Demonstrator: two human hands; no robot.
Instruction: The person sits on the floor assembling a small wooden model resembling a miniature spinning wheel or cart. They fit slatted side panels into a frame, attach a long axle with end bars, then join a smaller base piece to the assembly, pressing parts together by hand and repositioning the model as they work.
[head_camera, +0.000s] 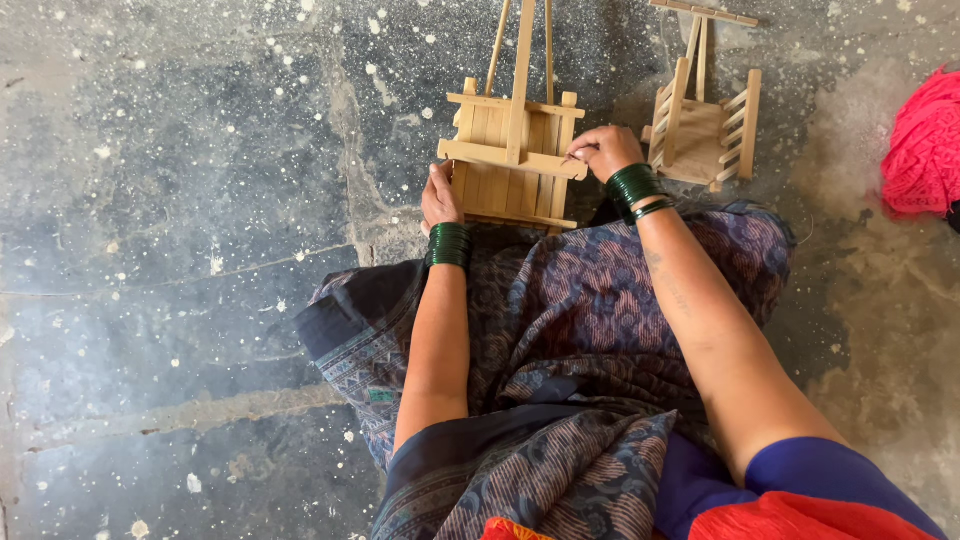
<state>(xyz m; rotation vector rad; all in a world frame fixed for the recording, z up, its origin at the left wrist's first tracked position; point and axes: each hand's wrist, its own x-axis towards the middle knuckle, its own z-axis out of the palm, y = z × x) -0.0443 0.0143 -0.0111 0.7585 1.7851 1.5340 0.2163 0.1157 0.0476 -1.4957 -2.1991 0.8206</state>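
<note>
Head view, looking down at a seated person. Far left: bare grey floor (180, 200), mottled, speckled white, with a pale crack line running across it.

Left hand (441, 197): green bangles (449, 244) at the wrist. Grip is closed on the left edge of a small wooden stick model (512, 160), thumb on top, fingers wrapped under; fingertips hidden.

The wooden stick model stands on the floor just ahead of the person's lap, between the two hands. Slatted flat base, low side rails, one crossbar along the near side. An upright frame of thin sticks (522, 50) rises from it and runs out of the top of the view.

Right hand (603, 152): a stack of green bangles (635, 188) at the wrist. Fingers curled, resting on the right end of the crossbar; seems a light pinch rather than a full hold, though the fingertips are turned away and I cannot tell for sure.

Patterned blue-purple cloth (580, 320) covers the lap below both forearms.

Right of the right hand: a second wooden model (705, 135), same kind, lying tilted on the floor, near the hand but apart from it.

Far right edge: a bundle of bright pink fabric (925, 145), partly cut off.
</note>
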